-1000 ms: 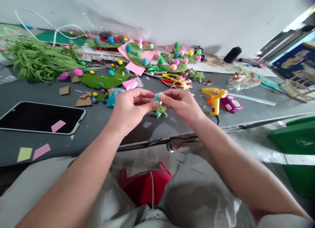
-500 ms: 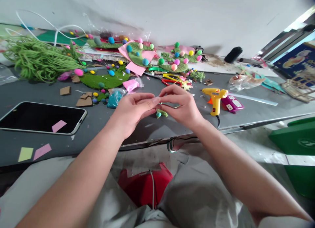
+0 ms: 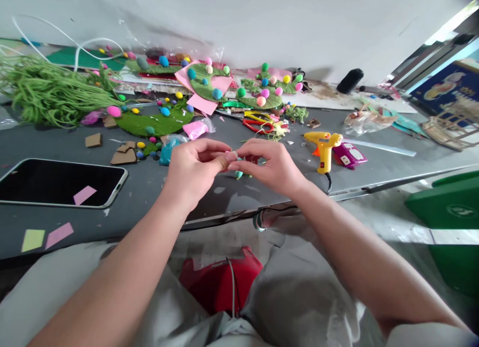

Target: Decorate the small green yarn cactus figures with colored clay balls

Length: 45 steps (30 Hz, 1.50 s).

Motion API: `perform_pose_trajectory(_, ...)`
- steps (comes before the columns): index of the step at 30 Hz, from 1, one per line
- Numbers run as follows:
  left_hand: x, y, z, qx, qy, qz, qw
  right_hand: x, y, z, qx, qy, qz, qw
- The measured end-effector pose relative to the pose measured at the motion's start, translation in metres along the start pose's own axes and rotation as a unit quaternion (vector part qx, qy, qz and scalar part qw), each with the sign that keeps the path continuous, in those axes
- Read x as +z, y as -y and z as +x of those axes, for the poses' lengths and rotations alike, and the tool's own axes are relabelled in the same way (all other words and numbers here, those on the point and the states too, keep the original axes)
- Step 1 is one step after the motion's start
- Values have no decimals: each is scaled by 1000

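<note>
curling tighter, right hand [image 3: 272, 166] meets left hand [image 3: 191, 173].

This looks like a craft workshop: a grey worktable [image 3: 149, 187] strewn with green yarn [image 3: 56, 92] at upper left, cardboard scraps (some clearly torn) [image 3: 123, 155] and, right of centre, a yellow glue gun [image 3: 325, 150].

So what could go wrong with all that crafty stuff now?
The yellow glue gun stands out to the right hand's side; if it's hot, bumping it might burn.
Its black cord reaches the table's front edge, so a snag could tug it.
The loose yellow paper near that edge might get brushed off.
</note>
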State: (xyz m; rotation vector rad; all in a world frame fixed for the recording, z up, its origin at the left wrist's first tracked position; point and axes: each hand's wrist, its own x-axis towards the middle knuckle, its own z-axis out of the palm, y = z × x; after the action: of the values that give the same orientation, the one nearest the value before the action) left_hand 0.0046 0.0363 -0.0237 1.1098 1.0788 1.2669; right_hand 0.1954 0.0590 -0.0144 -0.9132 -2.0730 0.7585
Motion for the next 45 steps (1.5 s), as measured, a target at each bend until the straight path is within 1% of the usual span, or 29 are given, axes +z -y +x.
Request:
perform_pose_trajectory(4, 3, -1, 0, 6, -15, 10, 1000, -1, -1, 2, 10, -34, -7, 999)
perform_pose_trajectory(8, 3, -5, 0, -6, -29, -25, 999, -10, -5, 4, 34, -131, -29, 990)
perform_pose_trajectory(10, 3, -8, 0, -24, -25, -56, 998, -14, -7, 5, 37, -152, -34, 987)
perform_pose_trajectory(13, 4, -12, -2, -69, 9, -107, 992, -14, -9, 4, 29, -138, -31, 990)
perform_pose_trajectory(16, 4, -13, -4, -80, 49, -117, 989, -10, -10, 4, 26, -88, -20, 996)
perform_pose_trajectory(19, 4, -9, -5, -56, 68, -47, 995, -7, -11, 3, 31, -35, -4, 999)
perform_pose_trajectory(21, 4, -7, -5, -31, 65, 27, 997, -4, -10, 3, 35, -20, 2, 999)
perform_pose_trajectory(23, 5, -6, -5, 2, 50, 92, 994, -2, -8, 3, 45, -23, 5, 999)
perform_pose_trajectory(25, 5, -6, -4, 25, 34, 127, 991, -2, -7, 4, 60, -43, 6, 997)
perform_pose_trajectory(28, 4, -7, -4, 27, 25, 144, 989, -6, -9, 7, 80, -107, 8, 991)
perform_pose_trajectory(30, 3, -6, -4, 15, 28, 135, 990, -13, -12, 9, 87, -152, 6, 984)
perform_pose_trajectory(31, 2, -5, -4, 6, 33, 121, 992, -16, -13, 9, 89, -162, 5, 983)
perform_pose_trajectory(33, 2, -2, -4, -13, 50, 81, 995, -21, -14, 9, 90, -144, 15, 985)
perform_pose_trajectory(36, 2, 2, -5, -25, 79, 40, 996, -19, -13, 8, 84, -52, 36, 994)
perform_pose_trajectory(38, 3, 1, -4, -16, 82, 51, 995, -12, -11, 7, 77, -3, 35, 996)
perform_pose_trajectory(39, 3, 0, -4, -7, 77, 67, 995, -8, -10, 7, 74, 9, 32, 997)
perform_pose_trajectory(41, 2, -2, -4, 17, 57, 110, 992, 0, -9, 7, 70, 1, 34, 997)
perform_pose_trajectory(43, 2, -6, -3, 42, 41, 146, 988, 4, -8, 8, 71, -29, 46, 996)
perform_pose_trajectory(45, 2, -8, -3, 56, 33, 163, 984, 4, -9, 9, 77, -63, 58, 993)
